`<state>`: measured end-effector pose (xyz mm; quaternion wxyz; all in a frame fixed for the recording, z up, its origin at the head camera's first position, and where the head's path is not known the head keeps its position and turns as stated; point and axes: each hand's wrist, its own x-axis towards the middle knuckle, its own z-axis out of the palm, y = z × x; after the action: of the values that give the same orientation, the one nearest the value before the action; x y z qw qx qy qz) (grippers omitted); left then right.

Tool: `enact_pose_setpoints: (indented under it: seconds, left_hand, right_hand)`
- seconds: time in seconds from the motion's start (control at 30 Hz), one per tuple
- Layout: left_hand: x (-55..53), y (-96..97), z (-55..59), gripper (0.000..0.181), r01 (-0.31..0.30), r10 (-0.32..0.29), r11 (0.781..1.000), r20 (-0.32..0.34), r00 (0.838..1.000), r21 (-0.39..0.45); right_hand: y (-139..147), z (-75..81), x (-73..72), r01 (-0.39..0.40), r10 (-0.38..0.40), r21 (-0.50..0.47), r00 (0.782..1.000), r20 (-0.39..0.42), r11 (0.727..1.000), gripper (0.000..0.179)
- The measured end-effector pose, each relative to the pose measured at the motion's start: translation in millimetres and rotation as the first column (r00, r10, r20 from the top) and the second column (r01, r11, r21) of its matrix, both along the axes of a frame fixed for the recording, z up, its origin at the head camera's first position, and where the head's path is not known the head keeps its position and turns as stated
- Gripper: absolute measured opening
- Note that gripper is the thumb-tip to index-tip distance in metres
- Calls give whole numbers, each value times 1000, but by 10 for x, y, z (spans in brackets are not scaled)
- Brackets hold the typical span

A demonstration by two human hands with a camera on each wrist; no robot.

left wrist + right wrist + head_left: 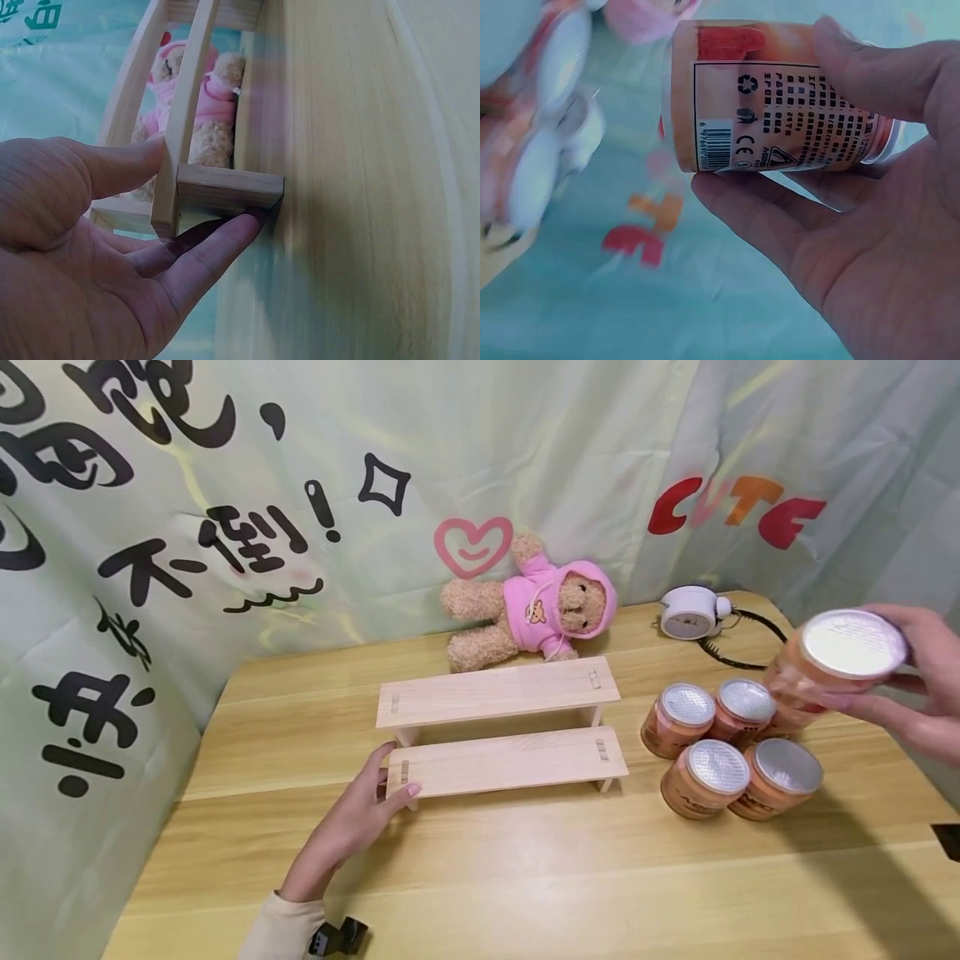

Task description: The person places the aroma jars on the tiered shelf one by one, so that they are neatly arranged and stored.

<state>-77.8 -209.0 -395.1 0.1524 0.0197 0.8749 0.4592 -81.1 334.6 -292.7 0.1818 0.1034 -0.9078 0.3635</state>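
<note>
A two-tier wooden display stand (502,763) of pale boards sits in the middle of the table. My left hand (367,814) grips the left end of its lower step, thumb over the board and fingers under it; the left wrist view shows this end leg (229,182) close up. On the right, my right hand (918,681) holds an orange can (798,681) with a pale lid, raised above the table. Its printed label and barcode face the right wrist camera, thumb and fingers on opposite sides. Several similar cans (701,781) stand grouped below and left of it.
A teddy bear (536,610) in a pink hoodie lies behind the stand, by the printed cloth backdrop (360,427). Behind the cans are a small white clock (688,612) and a black coiled cord (731,658). Everything stands on a wooden table (300,735).
</note>
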Motion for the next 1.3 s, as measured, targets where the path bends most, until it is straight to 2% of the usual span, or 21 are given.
enact_pose_setpoints:
  seconds: [0.1,0.17,0.27,0.47,0.53,0.7,0.87,1.03,1.2,1.3]
  left_hand:
    - [-13,4,-7,79,5,-5,1000,-6,1000,10]
    - [-19,9,-11,77,5,-5,1000,-7,1000,20]
    - [-20,13,-14,75,2,-2,999,-7,1000,32]
    - [-19,22,-19,77,-6,6,999,5,1000,35]
    - [-18,26,-16,78,-12,12,1000,8,1000,23]
    - [-16,27,-8,80,-17,17,1000,13,1000,13]
    - [-15,30,3,78,-25,25,999,13,1000,22]
    - [-13,37,6,74,-18,18,998,4,1000,58]
    - [-12,57,2,73,-19,19,997,3,1000,74]
    - [-17,60,-2,72,-29,29,997,2,1000,69]
  right_hand:
    - [-226,201,-110,-99,91,144,994,58,985,82]
    - [-361,289,-191,-180,163,215,982,95,960,85]
    - [-575,344,-324,-323,300,221,945,131,920,81]
    - [-1110,427,-510,-451,402,236,887,227,861,71]
    - [-1278,447,-568,-496,436,216,858,273,841,67]
    - [-1646,385,-750,-616,556,119,766,322,779,59]
    - [-2007,297,-913,-688,636,72,701,322,722,61]
    - [-2319,211,-1019,-724,671,83,671,315,685,62]
    - [-2546,153,-1070,-736,678,44,644,354,676,62]
    - [-2655,147,-1094,-737,680,44,643,352,674,65]
